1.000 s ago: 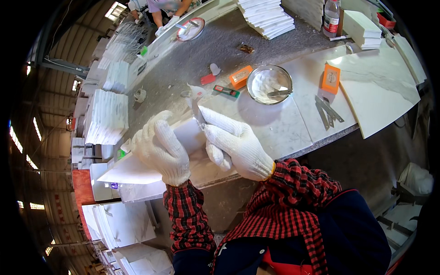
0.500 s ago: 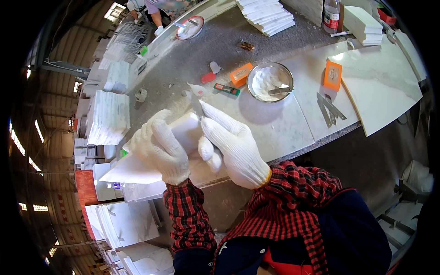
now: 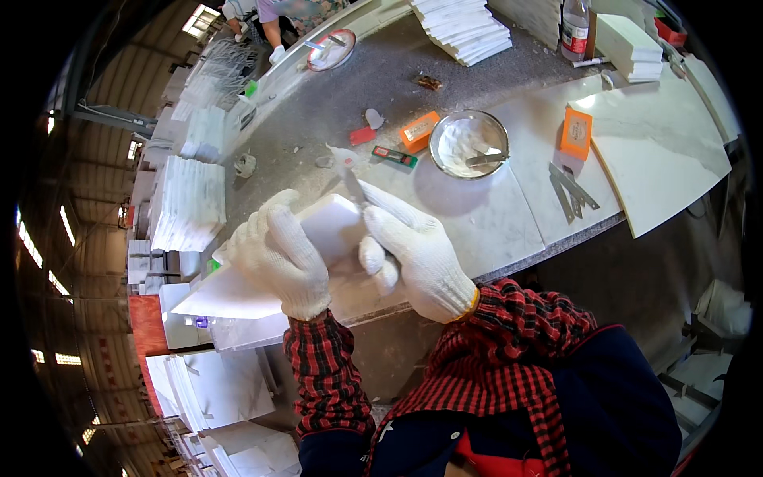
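Note:
My left hand (image 3: 280, 256), in a white knit glove, grips a white stone slab (image 3: 332, 221) tilted up off the bench, thumb over its face. Close beside the slab's right edge is my right hand (image 3: 420, 253), gloved too and closed on a thin metal scraper blade (image 3: 350, 183), its tip pointing up and left. The index finger lies along the blade; whether the blade touches the slab is hard to tell. Beyond my right hand stands a steel bowl (image 3: 496, 132) of white paste, with a small spatula (image 3: 486, 159) resting in it.
On the bench lie two orange boxes (image 3: 575, 133), a green utility knife (image 3: 394, 157), a red piece (image 3: 362, 135) and loose flat blades (image 3: 566, 191). Stacked slabs (image 3: 189, 204) stand left, more (image 3: 465, 32) at the back. A bottle (image 3: 574, 32) is far right. Another person's hand (image 3: 276, 54) shows at far left.
My right hand has moved slightly right with the scraper blade, away from the slab's edge. The left hand and slab have hardly moved.

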Motion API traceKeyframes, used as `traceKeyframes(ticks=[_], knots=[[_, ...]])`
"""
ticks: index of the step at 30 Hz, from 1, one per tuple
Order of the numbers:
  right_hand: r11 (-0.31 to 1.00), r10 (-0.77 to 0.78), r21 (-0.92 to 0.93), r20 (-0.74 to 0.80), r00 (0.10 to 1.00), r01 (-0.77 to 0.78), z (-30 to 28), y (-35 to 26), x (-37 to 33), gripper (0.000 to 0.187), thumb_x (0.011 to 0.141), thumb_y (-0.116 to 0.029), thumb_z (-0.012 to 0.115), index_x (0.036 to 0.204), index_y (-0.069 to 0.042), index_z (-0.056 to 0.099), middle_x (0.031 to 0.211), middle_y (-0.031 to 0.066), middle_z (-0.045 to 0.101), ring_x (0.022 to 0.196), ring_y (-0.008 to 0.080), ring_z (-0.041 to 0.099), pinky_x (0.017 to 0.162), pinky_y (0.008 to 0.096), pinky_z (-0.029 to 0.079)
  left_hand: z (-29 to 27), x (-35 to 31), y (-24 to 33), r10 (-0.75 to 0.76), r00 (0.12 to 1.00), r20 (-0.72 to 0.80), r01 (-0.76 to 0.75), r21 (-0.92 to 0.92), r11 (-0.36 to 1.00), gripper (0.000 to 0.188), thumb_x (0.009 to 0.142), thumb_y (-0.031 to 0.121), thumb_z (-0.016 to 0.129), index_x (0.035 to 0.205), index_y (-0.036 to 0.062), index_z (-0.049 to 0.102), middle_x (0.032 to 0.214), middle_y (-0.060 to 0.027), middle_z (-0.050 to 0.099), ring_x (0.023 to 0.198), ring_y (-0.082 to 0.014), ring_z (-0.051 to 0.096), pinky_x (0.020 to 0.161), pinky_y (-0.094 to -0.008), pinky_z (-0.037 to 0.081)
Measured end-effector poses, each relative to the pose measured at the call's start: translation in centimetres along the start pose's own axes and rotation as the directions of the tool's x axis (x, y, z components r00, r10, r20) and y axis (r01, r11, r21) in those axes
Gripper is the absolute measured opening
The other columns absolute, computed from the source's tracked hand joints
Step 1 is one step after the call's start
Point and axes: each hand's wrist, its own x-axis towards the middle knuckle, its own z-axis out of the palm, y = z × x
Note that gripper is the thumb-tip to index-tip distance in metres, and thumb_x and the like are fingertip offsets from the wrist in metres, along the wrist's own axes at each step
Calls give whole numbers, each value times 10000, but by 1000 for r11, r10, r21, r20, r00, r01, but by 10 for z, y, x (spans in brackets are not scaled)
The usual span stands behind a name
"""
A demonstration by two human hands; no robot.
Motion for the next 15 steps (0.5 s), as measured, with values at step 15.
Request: traceKeyframes(ticks=[15], knots=[[999, -27, 39, 24, 999, 27, 16, 0, 1, 497, 1091, -243, 545, 1533, -25, 479, 741, 35, 624, 555, 94, 519, 502, 231, 413, -3, -2, 2, -20, 999, 40, 20, 8, 1000, 391, 1070, 261, 453, 939, 51, 756, 882, -117, 762, 814, -326, 699, 779, -431, 481]])
